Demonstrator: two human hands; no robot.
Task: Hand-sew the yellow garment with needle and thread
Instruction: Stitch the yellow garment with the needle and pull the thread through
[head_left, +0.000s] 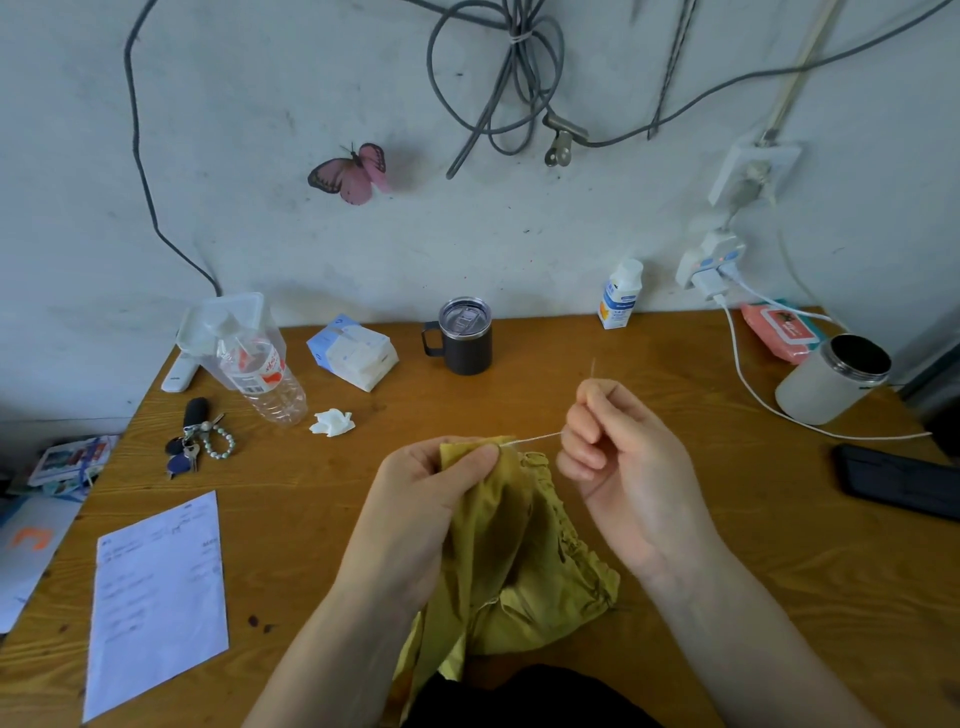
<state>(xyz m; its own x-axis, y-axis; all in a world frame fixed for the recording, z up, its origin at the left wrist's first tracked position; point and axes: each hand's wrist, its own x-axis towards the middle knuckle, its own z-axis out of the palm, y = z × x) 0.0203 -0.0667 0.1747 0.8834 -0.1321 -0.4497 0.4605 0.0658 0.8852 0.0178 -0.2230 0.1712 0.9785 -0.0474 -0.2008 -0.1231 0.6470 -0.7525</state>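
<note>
The yellow garment (519, 561) hangs crumpled over the front edge of the wooden table (519, 405), its top fold pinched in my left hand (436, 499). My right hand (618, 447) is closed on the needle (592, 370), whose tip sticks up above the fingers. A pale thread (535, 439) runs taut from the pinched fold to my right hand, a short span between the two.
At the back stand a dark lidded mug (462, 338), a plastic bottle (265, 379), a tissue pack (353, 353) and a small white bottle (621, 296). Keys (197, 441) and a paper sheet (156, 597) lie left. A white canister (831, 379), charging cable (769, 405) and black phone (898, 483) are right.
</note>
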